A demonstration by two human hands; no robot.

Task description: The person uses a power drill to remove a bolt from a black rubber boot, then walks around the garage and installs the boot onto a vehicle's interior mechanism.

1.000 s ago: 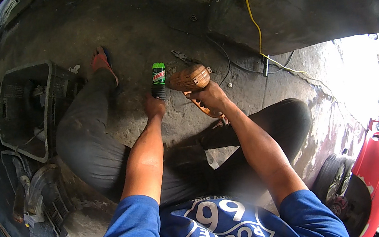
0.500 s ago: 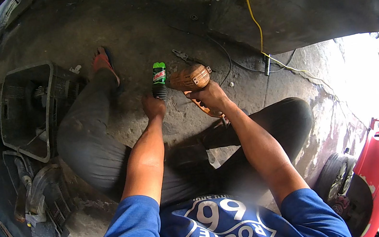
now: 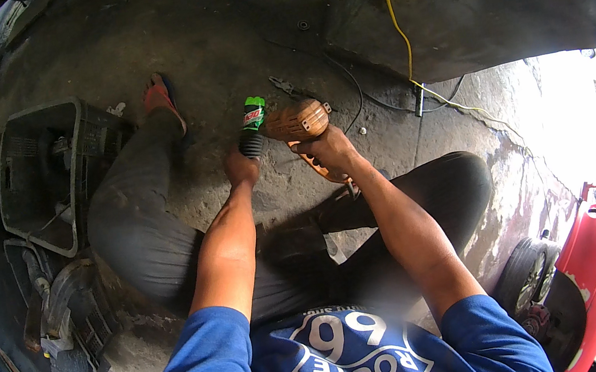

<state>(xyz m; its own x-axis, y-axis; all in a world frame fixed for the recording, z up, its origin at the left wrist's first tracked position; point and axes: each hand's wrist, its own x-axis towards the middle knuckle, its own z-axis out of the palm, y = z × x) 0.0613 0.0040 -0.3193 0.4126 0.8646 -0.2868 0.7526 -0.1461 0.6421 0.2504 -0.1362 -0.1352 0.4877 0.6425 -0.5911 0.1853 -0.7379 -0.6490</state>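
My left hand [image 3: 242,169] is closed around the lower part of a black ribbed rubber boot [image 3: 251,145]. A green plastic bottle [image 3: 254,114] with a printed label sticks out of the boot's far end, tilted slightly right. Just right of it, my right hand [image 3: 332,152] grips the handle of a brown-orange heat gun [image 3: 298,121] with vent slots. The heat gun's front end points left, close beside the boot and bottle. Whether it touches them I cannot tell. Beyond the heat gun, a pair of pliers [image 3: 285,85] lies on the floor.
Black crate [image 3: 86,170] with parts stands at left, above metal car parts [image 3: 62,295]. A yellow cord [image 3: 396,12] and a black cable [image 3: 357,82] cross the concrete floor. At lower right are a wheel [image 3: 521,275] and a red body panel [image 3: 590,259]. My legs [image 3: 142,215] frame the work.
The top of the green bottle has tipped slightly to the right, with the boot turning along in my left hand. My right hand and the heat gun stay nearly still.
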